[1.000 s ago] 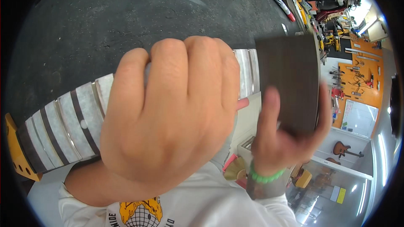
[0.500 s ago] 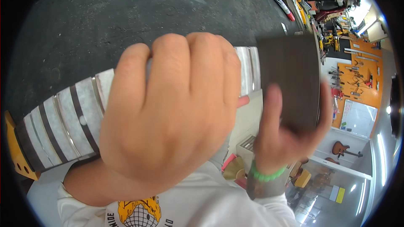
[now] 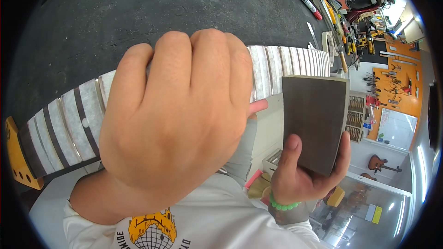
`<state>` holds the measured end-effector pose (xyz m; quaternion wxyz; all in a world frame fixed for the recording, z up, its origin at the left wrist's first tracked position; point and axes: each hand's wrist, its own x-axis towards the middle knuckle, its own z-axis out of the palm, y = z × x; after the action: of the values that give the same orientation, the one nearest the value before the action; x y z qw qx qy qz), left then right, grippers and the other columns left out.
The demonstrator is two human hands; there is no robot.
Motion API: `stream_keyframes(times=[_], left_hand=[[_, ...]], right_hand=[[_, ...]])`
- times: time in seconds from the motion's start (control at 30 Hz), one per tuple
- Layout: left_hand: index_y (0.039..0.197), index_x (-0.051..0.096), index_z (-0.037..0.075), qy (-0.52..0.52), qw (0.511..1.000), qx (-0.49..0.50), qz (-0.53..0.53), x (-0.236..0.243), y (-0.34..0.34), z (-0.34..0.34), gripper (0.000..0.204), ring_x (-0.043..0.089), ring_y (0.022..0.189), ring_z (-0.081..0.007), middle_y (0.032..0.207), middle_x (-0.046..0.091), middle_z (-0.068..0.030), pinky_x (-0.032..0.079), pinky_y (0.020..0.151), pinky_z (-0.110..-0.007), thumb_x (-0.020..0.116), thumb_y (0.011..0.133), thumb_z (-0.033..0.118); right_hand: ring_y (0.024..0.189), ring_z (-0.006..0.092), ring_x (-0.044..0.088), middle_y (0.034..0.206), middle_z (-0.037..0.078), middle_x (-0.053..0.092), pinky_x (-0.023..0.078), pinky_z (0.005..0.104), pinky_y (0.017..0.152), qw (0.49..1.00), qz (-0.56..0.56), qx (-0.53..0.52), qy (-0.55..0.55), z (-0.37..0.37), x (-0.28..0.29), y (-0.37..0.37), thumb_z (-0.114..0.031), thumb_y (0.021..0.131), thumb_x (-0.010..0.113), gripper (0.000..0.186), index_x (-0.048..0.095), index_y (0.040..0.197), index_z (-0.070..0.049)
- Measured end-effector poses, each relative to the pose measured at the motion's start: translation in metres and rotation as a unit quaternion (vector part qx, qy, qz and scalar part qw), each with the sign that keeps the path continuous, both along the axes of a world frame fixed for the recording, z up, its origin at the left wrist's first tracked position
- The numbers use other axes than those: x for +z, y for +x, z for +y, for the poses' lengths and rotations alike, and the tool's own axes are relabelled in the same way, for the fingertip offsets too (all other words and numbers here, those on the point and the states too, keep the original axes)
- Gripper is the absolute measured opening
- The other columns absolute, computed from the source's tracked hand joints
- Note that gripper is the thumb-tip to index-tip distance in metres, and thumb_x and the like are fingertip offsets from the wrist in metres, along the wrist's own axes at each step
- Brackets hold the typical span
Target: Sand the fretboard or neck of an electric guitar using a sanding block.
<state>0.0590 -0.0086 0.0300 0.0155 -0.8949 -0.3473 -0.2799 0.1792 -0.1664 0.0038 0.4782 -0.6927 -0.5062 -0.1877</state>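
The dark grey bench (image 3: 217, 14) spreads out beyond the left hand, its top marked with specks and scuffs. The left hand (image 3: 177, 115) fills the middle of the view, back upward, fingers bent over the guitar neck (image 3: 91, 99); the fingertips are hidden, so it cannot be told whether they grip the neck or something under the palm. The neck runs out from both sides of that hand, its fretboard covered in pale strips, with metal frets between them and some dark bands left of the hand. The white shirt (image 3: 207, 216) with a yellow and black print lies below the left wrist.

To the right of the left hand, a dark brown block (image 3: 315, 117) with a pale edge stands upright in the right hand (image 3: 304, 177), which is closed on its lower part, thumb on the broad face and fingers at the far side. The block overlaps the neck's lower edge in view; whether they touch cannot be told.

Farther right of the right hand hangs an orange tool board (image 3: 406, 46). The neck's yellow end (image 3: 20, 157) with dark holes sits far left of the left hand. A white marker (image 3: 306, 2) with a red end lies beyond the right hand. A green bead bracelet (image 3: 284, 206) rings the right wrist.
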Motion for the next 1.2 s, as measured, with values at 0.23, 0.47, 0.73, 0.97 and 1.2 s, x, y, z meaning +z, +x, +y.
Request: stream_keyframes(times=[0.23,0.47,0.73,0.97,1.2], left_hand=[[0.105,0.068,0.004,0.106,0.994,-0.006,-0.014,-0.041,-0.002,0.004,0.066,0.058,0.077,-0.021,0.087,0.059,-0.0026,0.049,0.071,-0.032,0.073,0.069,0.058],[0.105,0.068,0.004,0.106,0.994,0.01,0.012,-0.041,-0.008,0.006,0.066,0.057,0.077,-0.0208,0.086,0.058,-0.0023,0.049,0.071,-0.032,0.071,0.071,0.06],[0.106,0.068,0.004,0.091,0.996,0.002,0.01,-0.04,-0.003,0.005,0.066,0.057,0.077,-0.0209,0.087,0.058,-0.0026,0.049,0.072,-0.033,0.071,0.07,0.06],[0.106,0.068,0.003,0.077,0.997,0.004,0.028,-0.036,-0.007,0.003,0.067,0.057,0.077,-0.0209,0.088,0.059,-0.0026,0.049,0.073,-0.033,0.072,0.07,0.06],[0.107,0.068,0.003,0.089,0.996,0.008,0.022,-0.035,-0.009,0.002,0.066,0.058,0.078,-0.0213,0.089,0.06,-0.0032,0.049,0.074,-0.033,0.07,0.073,0.059]], right_hand=[[0.112,0.0212,0.068,0.135,0.016,0.064,0.056,0.0319,0.094,0.988,-0.123,0.024,-0.092,0.095,0.024,0.036,0.001,0.085,0.083,0.062,0.054,0.14,0.005],[0.118,0.0313,0.067,0.136,0.026,0.06,0.056,0.0365,0.097,0.999,-0.033,0.013,-0.036,0.034,0.002,0.012,0.004,0.08,0.086,0.076,0.046,0.144,0.011],[0.114,0.0222,0.067,0.135,0.016,0.063,0.056,0.033,0.094,0.989,-0.108,0.051,-0.086,0.095,0.025,0.033,0.002,0.086,0.082,0.059,0.056,0.139,0.004],[0.118,0.0329,0.067,0.137,0.027,0.059,0.057,0.0395,0.098,0.994,-0.091,0.025,-0.061,0.048,0.006,0.019,0.004,0.085,0.08,0.069,0.044,0.144,0.008],[0.119,0.0291,0.066,0.139,0.023,0.059,0.057,0.0381,0.098,0.996,-0.075,0.022,-0.036,0.065,0.008,0.015,0.001,0.087,0.081,0.069,0.046,0.146,0.006]])
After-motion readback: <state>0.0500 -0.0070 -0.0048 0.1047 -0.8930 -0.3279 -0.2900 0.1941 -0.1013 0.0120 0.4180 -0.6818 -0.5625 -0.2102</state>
